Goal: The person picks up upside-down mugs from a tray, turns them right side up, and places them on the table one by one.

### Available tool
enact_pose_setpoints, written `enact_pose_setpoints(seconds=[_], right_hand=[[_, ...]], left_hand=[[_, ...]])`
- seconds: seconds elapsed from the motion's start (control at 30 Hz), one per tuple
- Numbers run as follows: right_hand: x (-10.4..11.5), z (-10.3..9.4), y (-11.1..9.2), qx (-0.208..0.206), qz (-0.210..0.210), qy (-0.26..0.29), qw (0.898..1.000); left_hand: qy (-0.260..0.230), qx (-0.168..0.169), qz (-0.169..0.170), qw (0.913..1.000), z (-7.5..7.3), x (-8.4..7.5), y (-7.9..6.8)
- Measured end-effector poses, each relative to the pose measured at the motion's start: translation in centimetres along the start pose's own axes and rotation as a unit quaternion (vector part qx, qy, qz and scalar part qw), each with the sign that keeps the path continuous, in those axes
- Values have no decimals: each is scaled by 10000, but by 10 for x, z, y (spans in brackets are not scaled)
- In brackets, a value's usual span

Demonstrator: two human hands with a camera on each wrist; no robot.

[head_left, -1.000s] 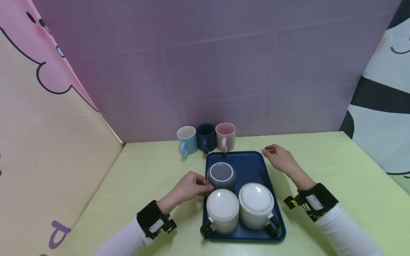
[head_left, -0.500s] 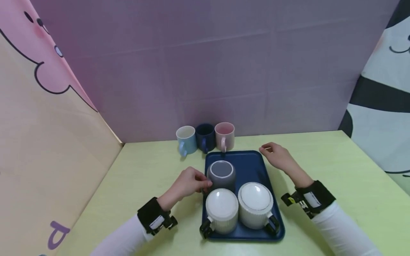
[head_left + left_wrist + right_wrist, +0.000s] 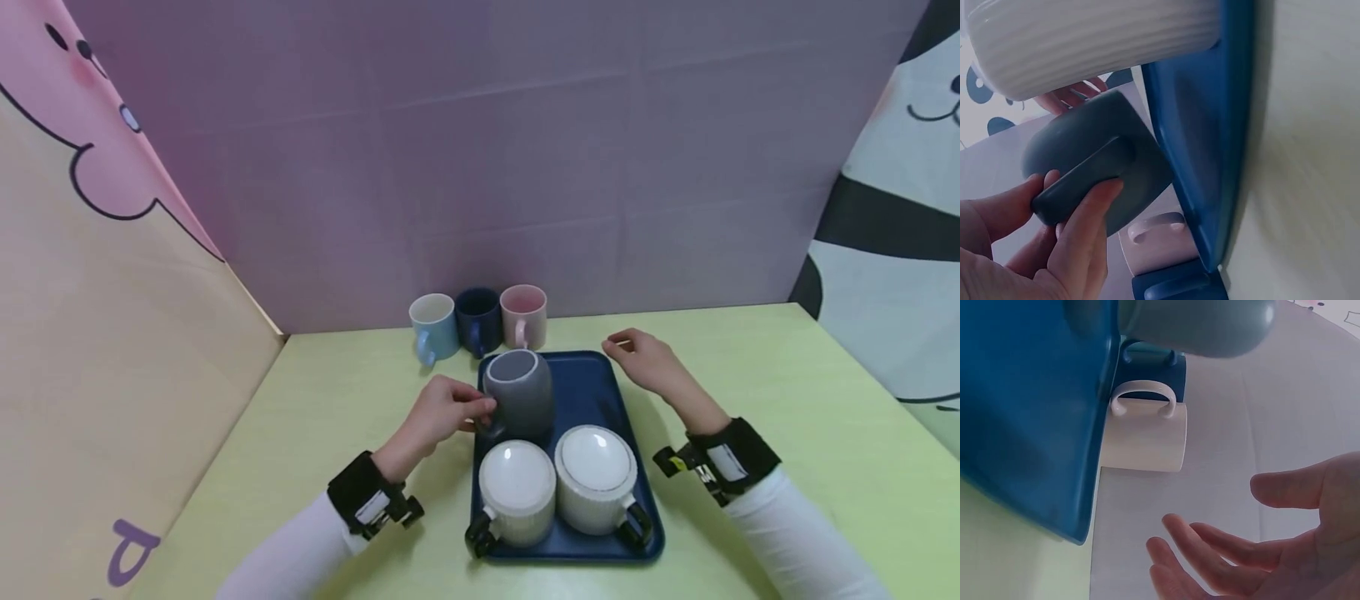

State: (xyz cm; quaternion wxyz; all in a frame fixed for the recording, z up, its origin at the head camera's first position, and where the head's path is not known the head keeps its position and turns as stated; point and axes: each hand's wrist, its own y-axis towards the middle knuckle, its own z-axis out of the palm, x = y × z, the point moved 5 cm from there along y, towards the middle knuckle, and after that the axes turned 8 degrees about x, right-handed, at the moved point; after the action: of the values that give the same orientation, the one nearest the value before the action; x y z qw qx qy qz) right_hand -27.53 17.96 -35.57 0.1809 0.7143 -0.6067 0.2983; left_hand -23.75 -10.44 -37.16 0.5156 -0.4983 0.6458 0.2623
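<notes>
My left hand (image 3: 450,408) pinches the handle (image 3: 1085,181) of a grey mug (image 3: 525,404) between thumb and fingers. The mug is bottom up and tilted over the left part of a dark blue tray (image 3: 592,379); whether its rim touches the tray I cannot tell. Two white ribbed mugs, a left one (image 3: 517,487) and a right one (image 3: 596,479), stand upside down on the tray's near half, with black handles. Off the tray's far right corner my right hand (image 3: 645,358) hovers, holding nothing, its fingers loosely bent and thumb apart in the right wrist view.
Behind the tray, a light blue mug (image 3: 435,325), a dark blue mug (image 3: 478,321) and a pink mug (image 3: 523,317) stand upright in a row. A purple-grey cloth backdrop (image 3: 487,167) rises behind the pale yellow table (image 3: 352,392).
The grey mug, upside down on the tray before, has been raised and tipped by its handle. My left hand has gone up with it; the right hand has barely shifted.
</notes>
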Motion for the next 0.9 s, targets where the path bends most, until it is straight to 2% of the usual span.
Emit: enact_pose_setpoints(seconds=[0.47,0.7,0.9], right_hand=[[13,0,3,181,-204,71,9996],[22,1,5,385,-294,111,9988],[28,0,4,391,-314,239,9985]], left_hand=[[-644,-428,558,9954,-8,-33,19],[-1242,-594,827,9870,-12,-52,34],[-1662,-787,855,9792,-10,-64,42]])
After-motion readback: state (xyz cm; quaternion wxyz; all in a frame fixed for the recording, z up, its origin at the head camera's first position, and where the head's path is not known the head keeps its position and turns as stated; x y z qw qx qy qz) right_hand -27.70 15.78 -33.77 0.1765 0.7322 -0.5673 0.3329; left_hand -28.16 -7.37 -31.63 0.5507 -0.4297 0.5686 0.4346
